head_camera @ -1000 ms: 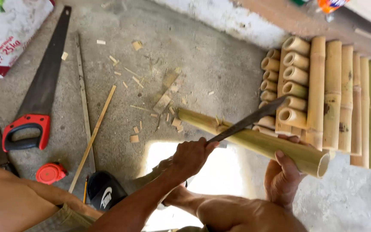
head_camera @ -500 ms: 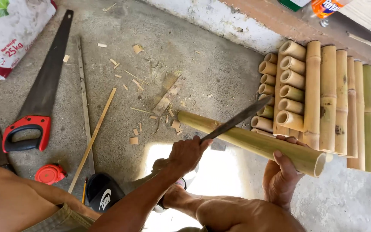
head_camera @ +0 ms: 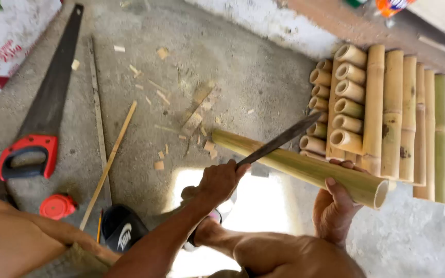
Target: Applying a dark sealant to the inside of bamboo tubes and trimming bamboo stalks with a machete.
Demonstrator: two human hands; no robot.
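Observation:
My left hand [head_camera: 220, 181] grips the handle of a long dark knife [head_camera: 279, 141]. Its blade lies slanted across a green-yellow bamboo pole [head_camera: 294, 164]. My right hand [head_camera: 336, 208] holds that pole from below near its open cut end, fingers wrapped over the top. The pole runs from the concrete floor at the centre up toward the right. Just behind it stands a bound panel of bamboo pieces [head_camera: 387, 113], some upright and some showing hollow ends.
A red-handled handsaw [head_camera: 42, 118] lies at the left, beside a metal ruler [head_camera: 98, 113] and a thin wooden stick [head_camera: 110, 159]. A red round object [head_camera: 57, 206], a black sandal [head_camera: 122, 229], a printed sack [head_camera: 11, 36] and scattered wood chips [head_camera: 197, 118] are on the floor.
The blade has shifted slightly along the bamboo pole. Both hands keep their grips and the pole stays almost where it was.

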